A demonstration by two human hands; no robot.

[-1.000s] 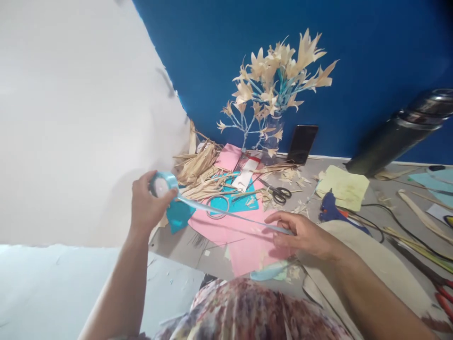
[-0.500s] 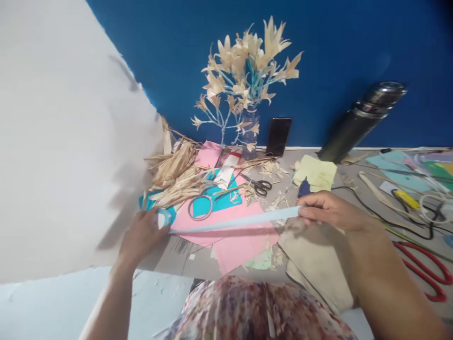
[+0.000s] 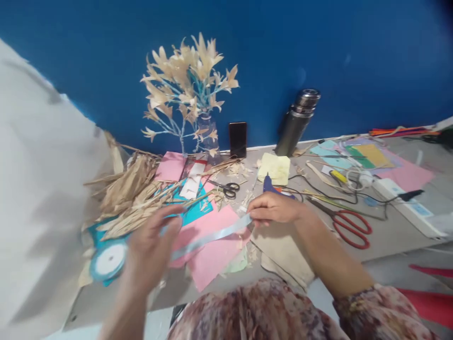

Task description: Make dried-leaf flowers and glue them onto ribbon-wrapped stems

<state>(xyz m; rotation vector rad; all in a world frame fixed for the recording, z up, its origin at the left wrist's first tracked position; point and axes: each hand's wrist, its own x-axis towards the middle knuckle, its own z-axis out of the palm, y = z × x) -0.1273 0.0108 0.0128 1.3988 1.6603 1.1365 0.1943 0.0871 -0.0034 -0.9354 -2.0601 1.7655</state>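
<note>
My right hand (image 3: 274, 208) pinches one end of a light blue ribbon (image 3: 215, 236) above the table. The strip slants down leftward toward my left hand (image 3: 150, 245), which is blurred, its thumb and fingers apart. Whether the left palm touches the ribbon is hidden. Left of that hand lies a blue ribbon spool (image 3: 110, 259) with a white face. Pink paper sheets (image 3: 215, 257) lie beneath the ribbon. Just behind my right hand is a blue glue gun (image 3: 269, 183), and small black scissors (image 3: 230, 190) lie further back.
Dried husks (image 3: 130, 189) are piled at the left. A bottle of husk flowers (image 3: 208, 132), a phone (image 3: 238, 140) and a dark flask (image 3: 297, 123) stand along the blue wall. At right are red-handled scissors (image 3: 352, 229), cords and a white power strip (image 3: 406, 205).
My left hand has come off the spool and moved toward the right hand, which still pinches the ribbon. The ribbon hangs less taut. The view has turned right.
</note>
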